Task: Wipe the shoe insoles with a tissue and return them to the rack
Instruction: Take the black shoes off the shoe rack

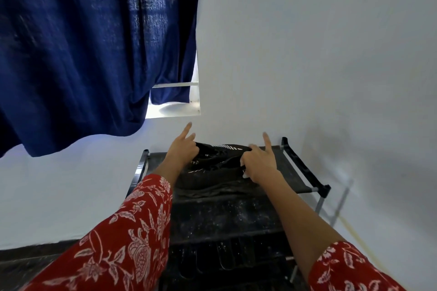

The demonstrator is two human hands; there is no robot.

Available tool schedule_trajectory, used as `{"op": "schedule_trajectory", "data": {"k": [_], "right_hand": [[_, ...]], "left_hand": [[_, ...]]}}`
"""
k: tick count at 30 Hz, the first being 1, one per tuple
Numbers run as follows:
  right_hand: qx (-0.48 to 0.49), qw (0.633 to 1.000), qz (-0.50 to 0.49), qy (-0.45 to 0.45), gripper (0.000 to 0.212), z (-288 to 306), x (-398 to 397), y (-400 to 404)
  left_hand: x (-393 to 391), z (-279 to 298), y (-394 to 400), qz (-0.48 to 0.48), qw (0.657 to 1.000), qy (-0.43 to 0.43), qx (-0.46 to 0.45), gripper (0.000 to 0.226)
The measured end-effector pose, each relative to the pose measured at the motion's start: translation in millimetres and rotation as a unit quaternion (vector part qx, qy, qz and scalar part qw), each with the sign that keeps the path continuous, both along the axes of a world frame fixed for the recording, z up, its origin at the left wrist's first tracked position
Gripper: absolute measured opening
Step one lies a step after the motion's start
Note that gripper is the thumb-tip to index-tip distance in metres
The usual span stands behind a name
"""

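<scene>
A pair of black shoes [212, 168] with white markings sits on the top shelf of a black shoe rack [305, 172]. My left hand [183, 149] grips the left shoe's upper at its far side, index finger pointing up. My right hand [257, 160] holds the right shoe's collar, index finger raised. A bit of white tissue [245, 174] shows under the right palm. The insoles are hidden from view.
The rack stands against a white wall [307, 54] in a corner, with lower dusty shelves [224, 220] below. A dark blue curtain [94, 42] hangs over a window at the upper left. Dark floor [28, 257] lies at the lower left.
</scene>
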State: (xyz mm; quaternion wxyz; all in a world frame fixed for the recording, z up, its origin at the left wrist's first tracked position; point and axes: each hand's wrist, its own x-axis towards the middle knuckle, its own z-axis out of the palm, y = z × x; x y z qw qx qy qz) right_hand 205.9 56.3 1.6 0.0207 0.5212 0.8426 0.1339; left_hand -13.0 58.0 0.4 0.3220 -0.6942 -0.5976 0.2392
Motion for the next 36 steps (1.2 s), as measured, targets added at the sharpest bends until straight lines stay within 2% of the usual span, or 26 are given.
{"op": "schedule_trajectory", "data": {"k": [6,10,14,16,19,23,27,32,36], "right_hand": [[0.048,0.999,0.022,-0.003,0.024,78,7,-36],[0.041,0.999,0.000,-0.023,0.039,143,24,-84],[-0.009,0.999,-0.042,-0.022,0.064,191,50,-138],[-0.043,0.997,-0.062,0.002,0.064,203,65,-169],[-0.097,0.989,-0.099,0.044,0.058,207,89,-210],[-0.123,0.983,-0.117,0.065,0.055,184,114,-250],[-0.104,0.980,-0.152,0.077,0.053,131,136,-272],[-0.112,0.970,-0.205,0.065,0.058,37,163,-265],[-0.151,0.960,-0.230,0.042,0.038,-57,191,-241]], "left_hand": [[12,35,-31,-0.046,0.998,-0.039,0.006,0.023],[35,86,-70,-0.083,0.994,-0.062,0.023,0.026],[61,127,-116,-0.093,0.985,-0.145,0.027,0.021],[77,138,-145,-0.090,0.975,-0.201,0.020,0.021],[99,144,-183,-0.090,0.967,-0.237,0.010,0.019],[130,125,-228,-0.064,0.946,-0.319,-0.004,0.018],[173,75,-254,-0.068,0.921,-0.381,-0.043,0.025],[231,-21,-252,-0.063,0.906,-0.403,-0.111,0.029],[270,-123,-235,-0.010,0.885,-0.432,-0.170,0.029]]}}
